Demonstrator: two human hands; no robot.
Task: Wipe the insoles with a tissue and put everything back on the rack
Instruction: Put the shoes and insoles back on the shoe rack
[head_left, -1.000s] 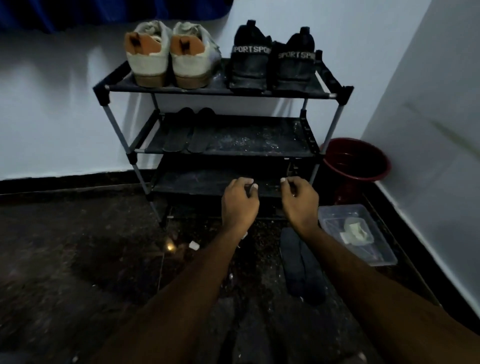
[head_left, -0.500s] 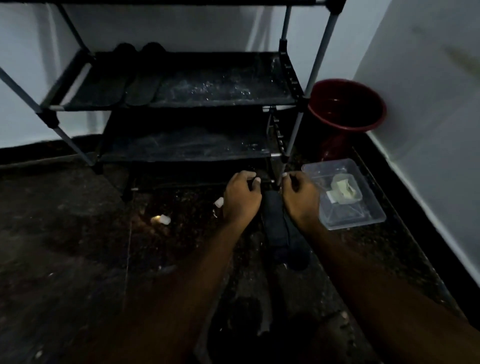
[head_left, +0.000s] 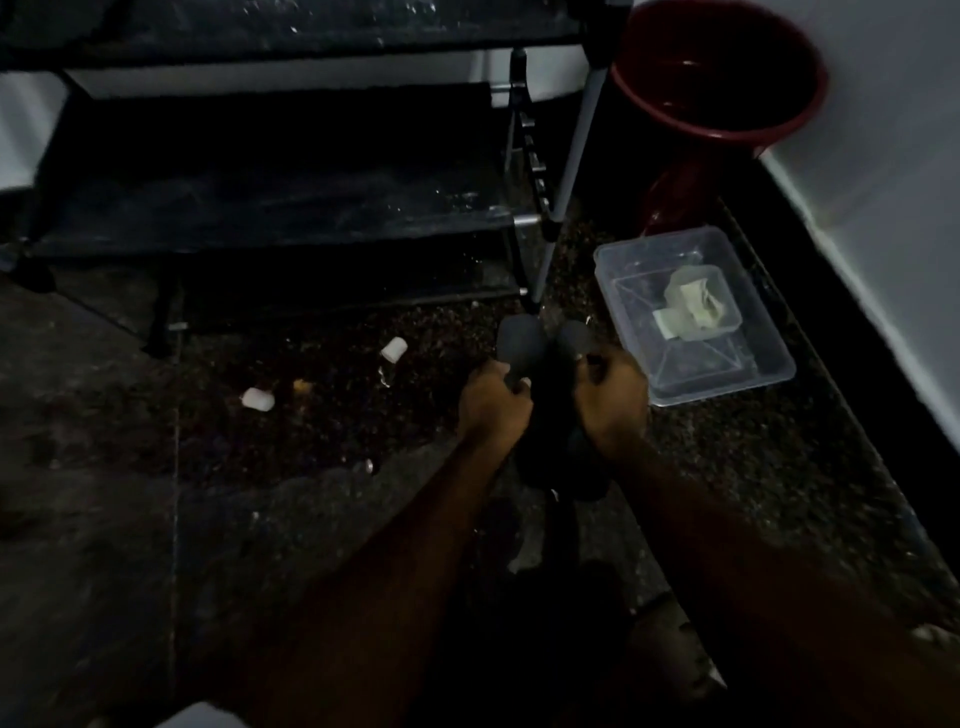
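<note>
Left grip (head_left: 493, 402) curled round left insole (head_left: 522, 343), right grip (head_left: 613, 402) pinching right insole (head_left: 577, 338), the two side by side over the floor (head_left: 311, 467) at 6 o'clock from the rack (head_left: 280, 218) right leg, lifted or resting can't tell; tissue (head_left: 693, 306) in box (head_left: 769, 358) at 2 o'clock of right grip.

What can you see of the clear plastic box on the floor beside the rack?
The clear plastic box is rectangular with rounded corners, see-through, and sits flat on the dark floor, right of the rack leg and just this side of the red bucket. Inside, toward its far side, lies pale folded tissue. Whether it has a lid I cannot tell. The right hand, gripping a dark insole, is near its left corner; contact unclear.
</note>
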